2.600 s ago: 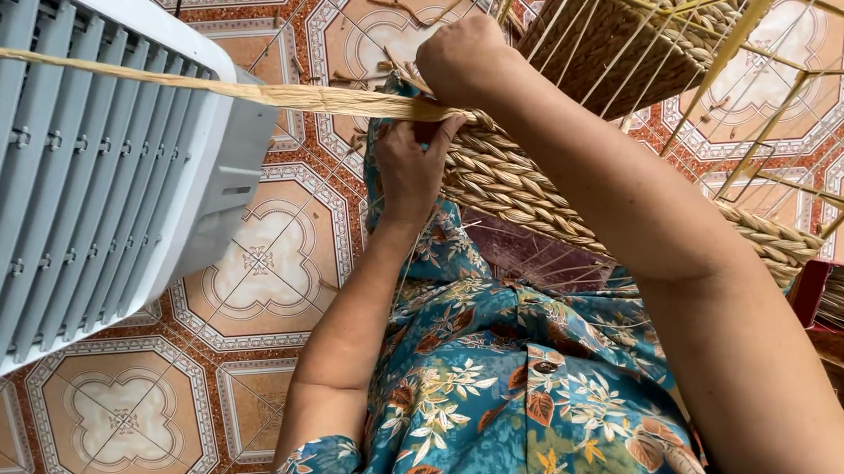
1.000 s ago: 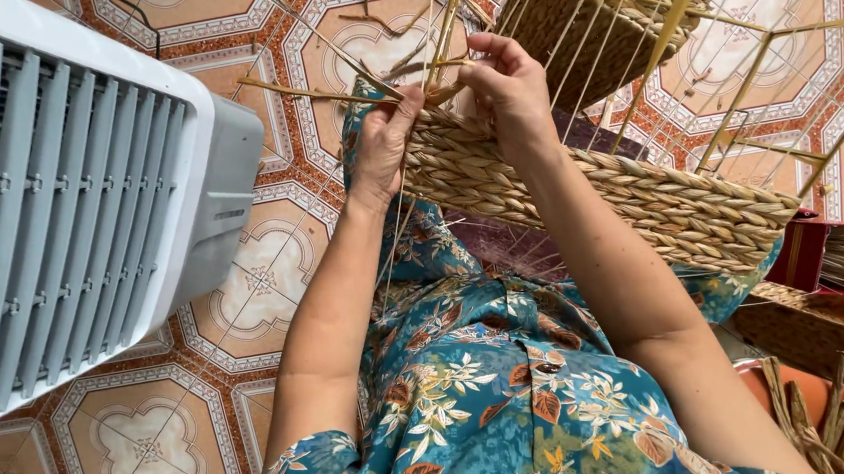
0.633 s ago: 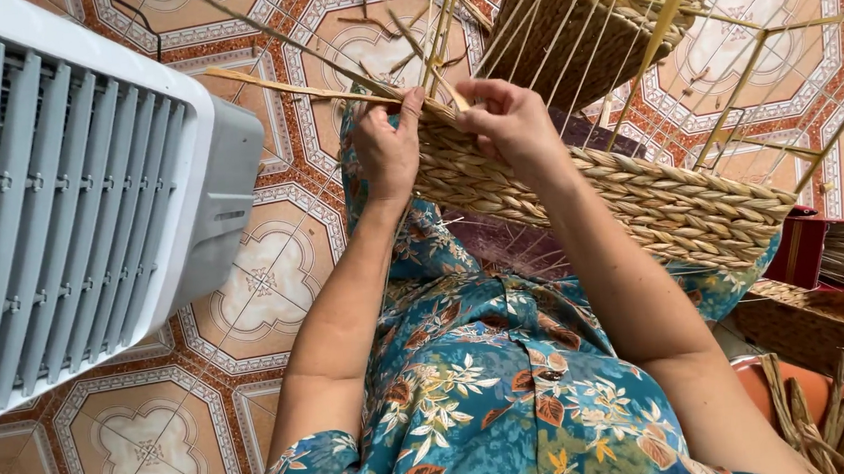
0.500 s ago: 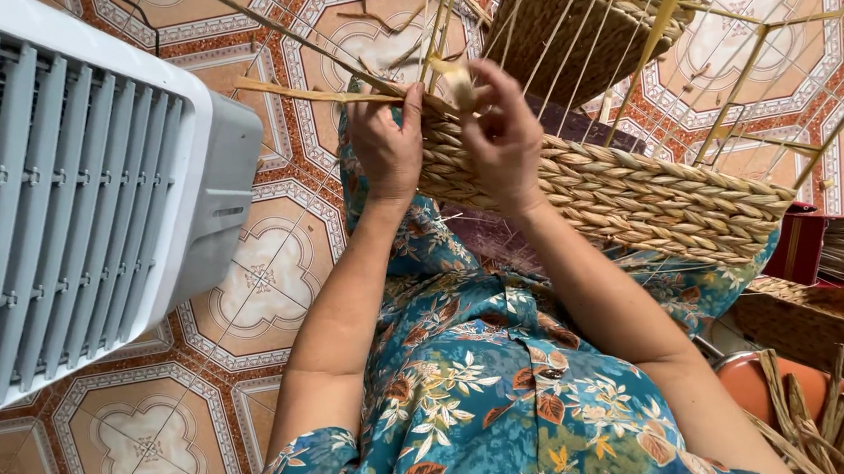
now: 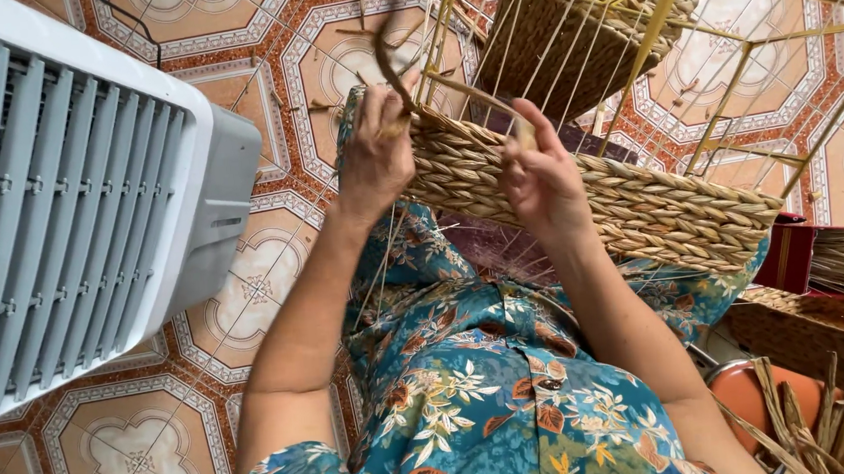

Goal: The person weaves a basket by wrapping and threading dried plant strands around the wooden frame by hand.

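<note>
A dry, pliable straw strand [image 5: 400,78] is pinched by the left hand [image 5: 373,161] at the half-woven basket [image 5: 630,206] rim. Its other end seems nipped by the right hand [image 5: 541,179]. It looks light but easily kinked, best gripped near the weave.

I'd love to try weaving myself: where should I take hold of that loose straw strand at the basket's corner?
Pinch the strand low, just above the woven edge of the basket, coming from the open left side as the left hand does; higher up it curls and looks floppy.

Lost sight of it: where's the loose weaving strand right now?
Head view, upper middle: the weaving strand curls up from the left hand, at the woven basket rim's left corner.
</note>
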